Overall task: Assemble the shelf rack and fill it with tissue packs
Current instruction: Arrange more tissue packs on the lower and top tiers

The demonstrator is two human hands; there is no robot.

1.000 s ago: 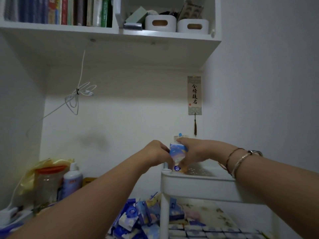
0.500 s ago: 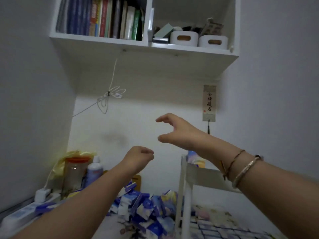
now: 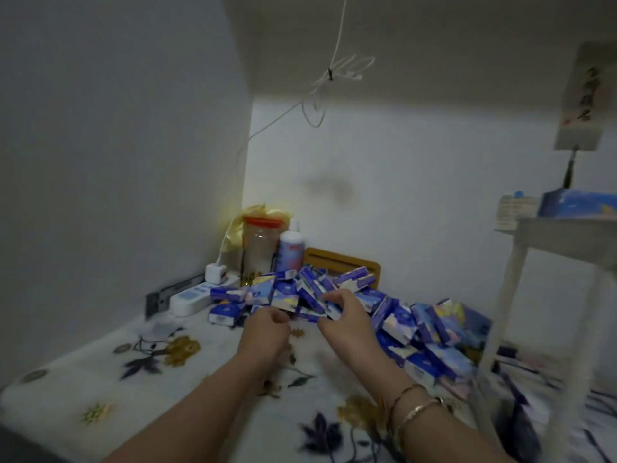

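1. a white power strip point(image 3: 190, 297) with a white plug block on it is seen at the far left of the table point(image 3: 207, 389), against the wall.
2. a clear jar with an orange lid point(image 3: 258, 247) and a white bottle point(image 3: 291, 249) are stood side by side in the corner, with a yellow bag behind them.
3. the left hand point(image 3: 267, 332) is held over the flowered cloth just in front of the heap; its fingers are curled in and nothing is seen in them.
4. the heap of blue tissue packs point(image 3: 350, 305) is spread across the table from the jar to the rack leg.
5. the right hand point(image 3: 347, 320) is laid on the heap, fingers bent around a pack; because of blur, it cannot be told whether the pack is actually gripped. bracelets are worn on that wrist.
6. the white shelf rack point(image 3: 551, 235) is stood at the right edge, and tissue packs are seen lying on its top tier.
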